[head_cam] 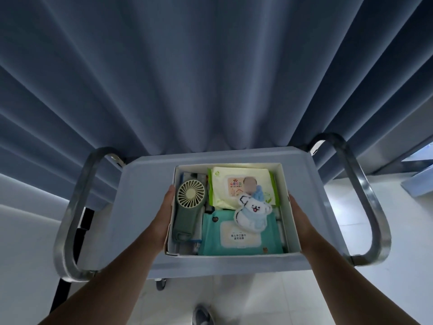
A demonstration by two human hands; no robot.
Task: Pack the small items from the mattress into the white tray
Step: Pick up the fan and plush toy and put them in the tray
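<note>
The white tray (230, 165) rests on the pale blue top of a cart (143, 198). Inside it lie a green hand-held fan (190, 198), a yellow-green pack of wipes (230, 184), a teal pack of wipes (241, 239) and a small white and blue plush toy (253, 211) on top of the packs. Smaller items are partly hidden underneath. My left hand (164, 214) lies flat along the tray's left wall, fingers straight. My right hand (298, 214) lies the same way along the right wall. The mattress is out of view.
Curved steel handles stand at the cart's left (76, 207) and right (366, 195) ends. A blue-grey curtain (210, 78) hangs right behind the cart. White floor tiles and the tip of a shoe (202, 315) show below.
</note>
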